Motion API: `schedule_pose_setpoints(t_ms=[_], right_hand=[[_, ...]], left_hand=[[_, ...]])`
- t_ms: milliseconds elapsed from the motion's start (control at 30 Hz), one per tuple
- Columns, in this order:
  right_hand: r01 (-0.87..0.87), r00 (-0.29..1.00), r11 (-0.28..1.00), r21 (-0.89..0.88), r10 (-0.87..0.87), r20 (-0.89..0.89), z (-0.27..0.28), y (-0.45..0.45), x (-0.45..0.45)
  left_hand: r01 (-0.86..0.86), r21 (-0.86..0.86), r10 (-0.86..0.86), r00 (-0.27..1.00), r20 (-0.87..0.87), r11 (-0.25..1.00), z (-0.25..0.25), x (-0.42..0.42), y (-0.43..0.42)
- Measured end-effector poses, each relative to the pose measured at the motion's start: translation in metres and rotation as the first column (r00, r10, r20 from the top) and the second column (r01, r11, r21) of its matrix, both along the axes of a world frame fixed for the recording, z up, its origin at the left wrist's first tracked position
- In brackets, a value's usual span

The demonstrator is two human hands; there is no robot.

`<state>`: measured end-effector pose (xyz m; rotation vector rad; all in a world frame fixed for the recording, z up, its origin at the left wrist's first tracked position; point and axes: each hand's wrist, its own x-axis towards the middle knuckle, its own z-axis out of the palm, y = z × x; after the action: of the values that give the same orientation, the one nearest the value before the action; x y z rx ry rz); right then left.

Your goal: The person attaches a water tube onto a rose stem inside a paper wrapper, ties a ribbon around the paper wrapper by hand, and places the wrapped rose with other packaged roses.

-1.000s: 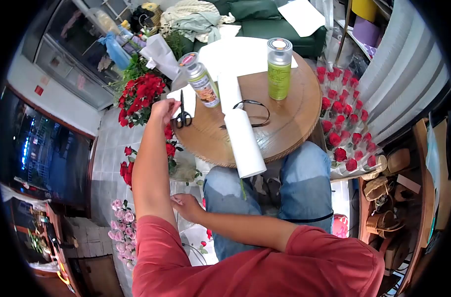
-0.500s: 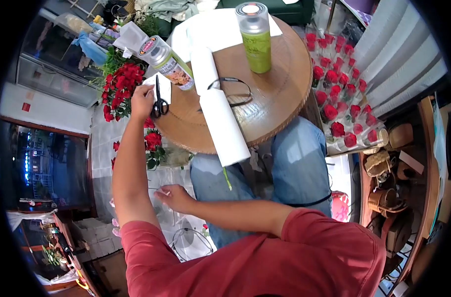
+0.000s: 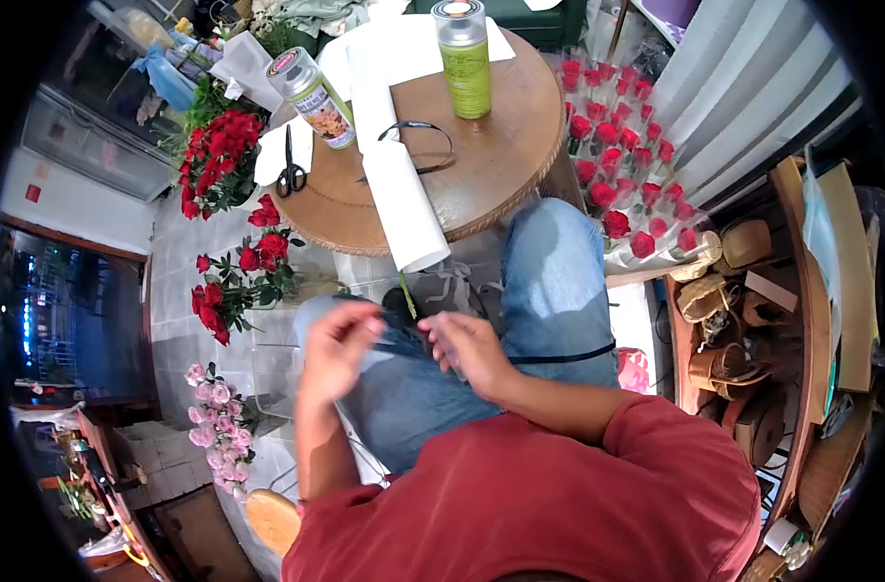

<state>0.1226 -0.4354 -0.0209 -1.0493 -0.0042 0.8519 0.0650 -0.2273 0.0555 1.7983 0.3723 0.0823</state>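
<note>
My left hand (image 3: 341, 351) is over my left thigh, bent and blurred by motion; what it holds, if anything, is unclear. Beside it, my right hand (image 3: 469, 355) has its thumb and fingers pinched together above my lap; anything between them is too small to name. A white paper roll (image 3: 409, 204) lies across the table edge, and a green stem (image 3: 407, 294) sticks out of its lower end, just above my hands. Black scissors (image 3: 290, 175) rest on white paper (image 3: 271, 157) at the table's left. A thin black strap (image 3: 564, 359) crosses my right thigh.
Two spray cans, one labelled (image 3: 318, 109) and one green (image 3: 467, 76), stand on the round table (image 3: 506, 145) near a black loop (image 3: 449, 145). Red roses (image 3: 231, 141) and pink roses (image 3: 219, 419) are at left, wrapped roses (image 3: 617, 160) at right, beside shelved baskets (image 3: 719, 369).
My left hand has left the scissors and come down over my lap. My right hand has moved right, below the stem. The view has shifted, showing the table slightly higher and further left.
</note>
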Motion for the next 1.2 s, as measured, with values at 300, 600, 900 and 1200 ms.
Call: schedule_pose_setpoints(t_ms=[300, 600, 900, 1200], right_hand=[[0.064, 0.996, 0.994, 0.089, -0.059, -0.061, 0.0, 0.005, 0.006], [-0.059, 0.997, 0.996, 0.074, 0.054, 0.061, 0.017, 0.038, 0.066], [-0.361, 0.918, 0.923, 0.133, 0.327, 0.223, 0.012, 0.015, 0.11], [-0.359, 0.904, 0.899, 0.251, 0.269, 0.332, -0.006, 0.023, 0.123]], left_hand=[[-0.283, -0.064, 0.29, 0.93, 0.226, 0.957, -0.077, -0.028, -0.099], [-0.269, -0.384, 0.355, 0.918, 0.174, 0.884, -0.072, -0.029, -0.097], [-0.204, -0.48, 0.328, 0.925, 0.19, 0.853, -0.067, -0.021, -0.101], [-0.234, -0.475, 0.34, 0.928, 0.15, 0.848, -0.077, 0.026, -0.1]])
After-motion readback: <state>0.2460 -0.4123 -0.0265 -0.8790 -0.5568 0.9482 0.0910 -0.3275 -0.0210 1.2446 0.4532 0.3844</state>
